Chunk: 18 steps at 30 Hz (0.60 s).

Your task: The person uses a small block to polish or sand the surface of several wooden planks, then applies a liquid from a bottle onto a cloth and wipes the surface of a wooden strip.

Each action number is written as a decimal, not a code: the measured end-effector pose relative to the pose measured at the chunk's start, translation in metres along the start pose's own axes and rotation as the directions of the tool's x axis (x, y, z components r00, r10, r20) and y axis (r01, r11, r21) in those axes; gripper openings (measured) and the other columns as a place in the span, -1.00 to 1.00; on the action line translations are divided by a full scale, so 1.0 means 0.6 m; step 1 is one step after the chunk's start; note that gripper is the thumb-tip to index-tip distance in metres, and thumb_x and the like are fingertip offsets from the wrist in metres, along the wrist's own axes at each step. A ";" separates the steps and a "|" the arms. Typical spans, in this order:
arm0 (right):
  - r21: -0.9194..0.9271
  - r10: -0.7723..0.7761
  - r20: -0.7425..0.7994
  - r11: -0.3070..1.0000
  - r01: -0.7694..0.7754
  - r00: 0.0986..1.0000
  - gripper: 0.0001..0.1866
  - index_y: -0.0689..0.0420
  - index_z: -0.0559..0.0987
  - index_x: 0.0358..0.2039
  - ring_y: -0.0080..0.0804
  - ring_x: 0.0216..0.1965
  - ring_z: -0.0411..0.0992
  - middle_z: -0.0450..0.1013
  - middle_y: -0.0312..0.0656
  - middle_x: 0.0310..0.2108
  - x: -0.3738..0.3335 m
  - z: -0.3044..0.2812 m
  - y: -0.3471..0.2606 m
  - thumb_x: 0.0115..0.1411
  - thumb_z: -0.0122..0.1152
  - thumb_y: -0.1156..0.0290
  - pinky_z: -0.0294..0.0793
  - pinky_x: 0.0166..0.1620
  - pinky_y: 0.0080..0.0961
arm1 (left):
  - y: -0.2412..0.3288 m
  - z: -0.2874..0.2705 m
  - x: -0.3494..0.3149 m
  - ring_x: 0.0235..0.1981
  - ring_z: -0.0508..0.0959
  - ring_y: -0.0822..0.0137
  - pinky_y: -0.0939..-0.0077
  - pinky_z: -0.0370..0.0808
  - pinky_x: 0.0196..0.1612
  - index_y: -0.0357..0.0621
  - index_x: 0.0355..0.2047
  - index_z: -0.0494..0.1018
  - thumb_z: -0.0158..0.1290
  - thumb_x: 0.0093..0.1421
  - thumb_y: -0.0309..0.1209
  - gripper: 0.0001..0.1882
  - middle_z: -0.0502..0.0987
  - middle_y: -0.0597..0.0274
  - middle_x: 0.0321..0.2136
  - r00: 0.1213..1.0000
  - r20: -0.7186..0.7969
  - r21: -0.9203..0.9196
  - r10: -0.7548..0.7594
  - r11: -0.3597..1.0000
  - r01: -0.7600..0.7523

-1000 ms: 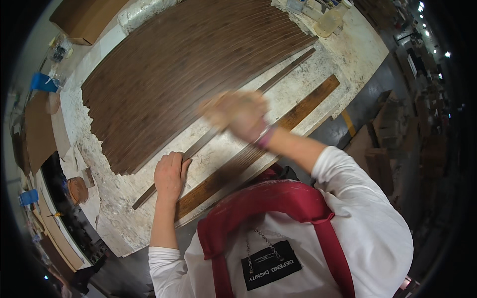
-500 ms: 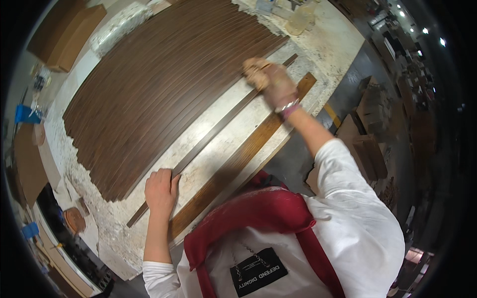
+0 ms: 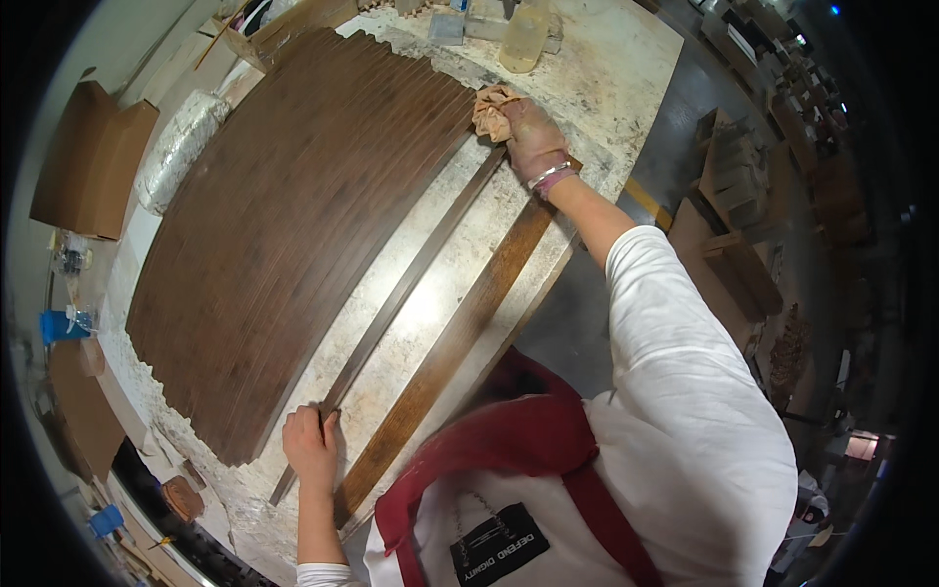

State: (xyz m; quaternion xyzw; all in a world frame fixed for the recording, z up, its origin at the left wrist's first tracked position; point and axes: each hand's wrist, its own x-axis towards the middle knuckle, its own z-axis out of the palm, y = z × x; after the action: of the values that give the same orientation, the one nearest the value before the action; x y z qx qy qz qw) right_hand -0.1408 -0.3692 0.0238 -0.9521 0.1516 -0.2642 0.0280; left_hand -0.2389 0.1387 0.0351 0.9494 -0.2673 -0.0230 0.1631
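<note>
A narrow dark brown wood strip (image 3: 411, 279) lies slantwise on the stained white worktable. My left hand (image 3: 311, 445), bare, grips it close to its near end, with fingertips and thumb on either side. At the far end my right hand (image 3: 536, 137), in a thin stained glove, is closed on a crumpled tan rag (image 3: 494, 112). Hand and rag cover that end of the strip. Alongside, nearer my body, runs a wider brown board (image 3: 460, 303). To the left lie many matching dark strips (image 3: 303, 225), packed side by side.
A jar of yellowish liquid (image 3: 524, 39) stands on the worktable (image 3: 616, 68) at the far side. Left of the strips are a plastic-wrapped bundle (image 3: 183, 147) and an open cardboard box (image 3: 93, 161). More cardboard boxes (image 3: 738, 264) stand beyond the table's right edge.
My right hand has slid the rag along the strip to its far end. My left hand still holds the near end. The whole view has turned and shifted somewhat.
</note>
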 end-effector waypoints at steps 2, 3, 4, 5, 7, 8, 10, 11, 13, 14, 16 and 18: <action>0.028 0.089 0.174 0.995 -0.096 0.981 -0.78 0.10 0.52 -0.18 -0.19 -0.30 0.51 0.50 -0.04 -0.29 -0.004 -0.011 -0.029 0.14 0.03 0.54 0.55 -0.28 -0.34 | 0.002 -0.004 -0.002 -0.41 0.39 -0.02 0.14 0.31 -0.33 -0.22 -0.41 0.35 0.15 0.07 -0.39 -0.78 0.39 0.05 -0.47 1.000 0.010 0.018 -0.019 1.000 0.019; 0.112 -0.029 0.138 0.994 0.013 0.990 -0.77 0.12 0.51 -0.17 -0.23 -0.28 0.53 0.51 -0.04 -0.27 -0.031 -0.024 -0.067 0.17 -0.03 0.55 0.57 -0.25 -0.32 | 0.001 -0.005 -0.004 -0.40 0.38 -0.02 0.13 0.31 -0.34 -0.22 -0.40 0.34 0.15 0.07 -0.39 -0.78 0.39 0.04 -0.47 0.999 0.017 0.030 -0.030 0.999 0.029; 0.113 0.031 0.356 0.991 -0.076 0.934 -0.77 0.10 0.52 -0.17 -0.24 -0.25 0.54 0.53 -0.06 -0.26 -0.055 -0.023 -0.111 0.16 -0.01 0.54 0.58 -0.23 -0.32 | 0.001 -0.003 -0.006 -0.40 0.38 -0.03 0.12 0.31 -0.34 -0.22 -0.40 0.34 0.14 0.07 -0.39 -0.78 0.39 0.03 -0.47 0.999 0.028 0.039 -0.038 0.999 0.036; 0.171 -0.109 0.435 0.985 0.036 0.894 -0.80 0.12 0.56 -0.32 -0.24 -0.27 0.54 0.54 -0.08 -0.35 -0.078 -0.033 -0.150 0.21 -0.04 0.37 0.52 -0.21 -0.23 | 0.000 -0.002 -0.008 -0.40 0.38 -0.04 0.11 0.31 -0.34 -0.22 -0.42 0.33 0.14 0.07 -0.38 -0.78 0.39 0.02 -0.47 0.998 0.040 0.042 -0.042 0.998 0.040; 0.124 -0.116 0.539 0.991 0.058 0.834 -0.83 0.09 0.55 -0.26 -0.28 -0.28 0.54 0.53 -0.09 -0.36 -0.074 -0.031 -0.144 0.18 0.04 0.38 0.54 -0.24 -0.31 | 0.000 0.001 -0.012 -0.40 0.38 -0.05 0.10 0.31 -0.34 -0.22 -0.42 0.32 0.14 0.07 -0.39 -0.78 0.38 0.02 -0.47 0.998 0.032 0.026 -0.046 0.999 0.045; 0.043 -0.068 0.749 0.998 0.054 0.659 -0.78 0.08 0.52 -0.15 -0.30 -0.28 0.54 0.53 -0.10 -0.32 -0.036 -0.040 -0.136 0.16 0.09 0.42 0.55 -0.23 -0.35 | 0.000 0.000 -0.013 -0.39 0.38 -0.06 0.10 0.30 -0.34 -0.22 -0.43 0.32 0.14 0.07 -0.39 -0.78 0.38 0.02 -0.47 0.998 0.031 0.027 -0.054 0.998 0.054; 0.077 0.111 0.327 0.987 -0.144 0.938 -0.73 0.10 0.47 -0.11 -0.30 -0.26 0.54 0.52 -0.08 -0.26 -0.012 -0.006 -0.034 0.15 0.12 0.41 0.52 -0.16 -0.37 | 0.002 -0.001 -0.012 -0.39 0.38 -0.07 0.09 0.30 -0.34 -0.23 -0.41 0.33 0.14 0.07 -0.39 -0.77 0.38 0.00 -0.47 0.997 0.050 0.014 -0.050 0.999 0.049; 0.112 0.208 0.337 0.959 -0.259 0.918 -0.70 0.13 0.45 -0.07 -0.30 -0.22 0.53 0.50 -0.06 -0.21 0.018 0.000 0.017 0.17 0.09 0.41 0.52 -0.16 -0.38 | 0.003 0.002 -0.012 -0.39 0.38 -0.08 0.09 0.30 -0.34 -0.24 -0.41 0.33 0.14 0.07 -0.39 -0.77 0.38 0.00 -0.47 0.998 0.044 0.011 -0.039 0.999 0.038; 0.106 0.234 0.119 0.963 -0.247 0.965 -0.67 0.17 0.41 0.00 -0.33 -0.24 0.53 0.50 -0.07 -0.21 0.046 0.036 0.154 0.21 0.05 0.44 0.54 -0.25 -0.42 | 0.001 0.002 -0.004 -0.39 0.38 -0.08 0.09 0.31 -0.34 -0.24 -0.40 0.33 0.14 0.07 -0.39 -0.77 0.38 -0.01 -0.46 0.999 0.043 0.009 -0.014 1.000 0.014; 0.043 0.134 -0.101 0.991 -0.130 0.986 -0.67 0.19 0.41 0.02 -0.36 -0.30 0.54 0.52 -0.10 -0.28 0.037 0.076 0.207 0.23 0.03 0.47 0.56 -0.34 -0.46 | 0.002 -0.001 0.000 -0.38 0.39 -0.07 0.09 0.31 -0.33 -0.24 -0.39 0.33 0.14 0.07 -0.39 -0.77 0.38 -0.01 -0.45 0.998 0.054 0.015 -0.013 1.000 0.012; 0.738 0.292 0.049 0.633 -0.232 0.955 -0.66 0.16 0.41 0.04 -0.37 -0.36 0.53 0.53 -0.16 -0.31 0.053 0.040 0.173 0.23 0.03 0.49 0.56 -0.38 -0.45 | 0.013 -0.002 0.004 -0.37 0.39 -0.07 0.09 0.32 -0.32 -0.24 -0.38 0.33 0.14 0.07 -0.39 -0.77 0.39 -0.01 -0.44 0.997 0.070 0.027 -0.037 0.999 0.035; 0.502 0.418 0.399 0.646 -0.576 0.816 -0.73 0.10 0.51 -0.07 -0.46 -0.34 0.50 0.53 -0.20 -0.29 0.037 -0.112 0.017 0.27 -0.11 0.52 0.53 -0.26 -0.50 | 0.028 -0.010 0.005 -0.36 0.40 -0.07 0.09 0.33 -0.30 -0.24 -0.37 0.33 0.15 0.07 -0.40 -0.76 0.39 -0.01 -0.43 0.989 0.123 0.044 -0.080 0.996 0.075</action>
State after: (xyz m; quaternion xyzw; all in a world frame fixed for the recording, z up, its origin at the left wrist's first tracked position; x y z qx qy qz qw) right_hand -0.1600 -0.3840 0.0910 -0.8375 0.3121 -0.1596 0.4193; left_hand -0.2438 0.1254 0.0463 0.9588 -0.2402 -0.0833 0.1267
